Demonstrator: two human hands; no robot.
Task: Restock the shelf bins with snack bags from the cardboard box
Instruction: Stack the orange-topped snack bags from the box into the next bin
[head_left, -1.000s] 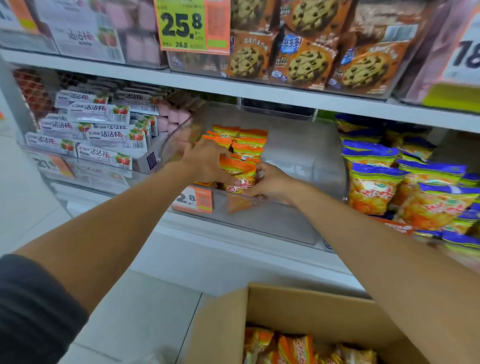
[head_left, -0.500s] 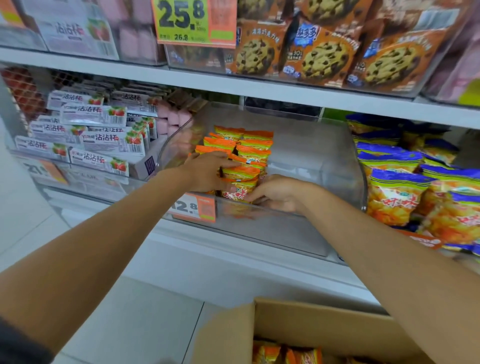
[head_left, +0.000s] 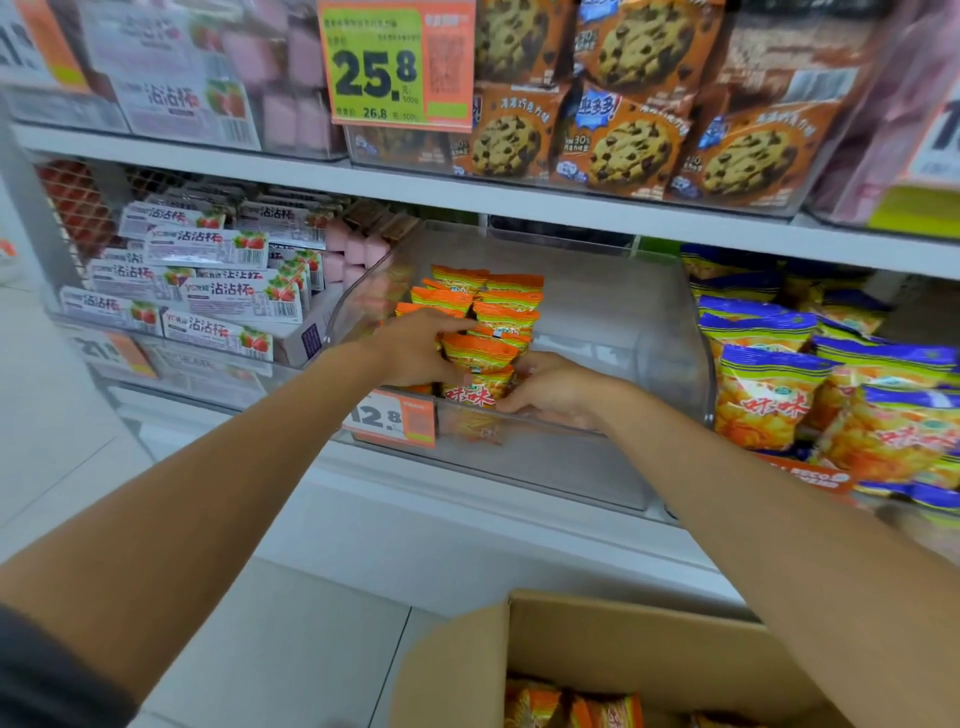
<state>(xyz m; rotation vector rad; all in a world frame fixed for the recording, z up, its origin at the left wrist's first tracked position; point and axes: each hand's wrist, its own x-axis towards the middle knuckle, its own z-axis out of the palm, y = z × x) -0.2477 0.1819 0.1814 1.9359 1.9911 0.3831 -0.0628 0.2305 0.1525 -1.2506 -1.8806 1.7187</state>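
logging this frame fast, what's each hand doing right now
Left hand: grips the row of orange foil snack bags.
Right hand: holds the front orange bag.

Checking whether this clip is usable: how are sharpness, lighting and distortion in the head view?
Head view: centre fairly sharp, the 25.8 price tag and orange snack bags legible; frame edges blurred, as on the pink packs upper left; wide-angle lens bows the shelf edge; lighting even, no hard shadows; the clear bin wall shows hazy reflections.

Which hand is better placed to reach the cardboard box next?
Probably the right hand: its arm passes over the cardboard box; the left hand grips orange bags farther in.
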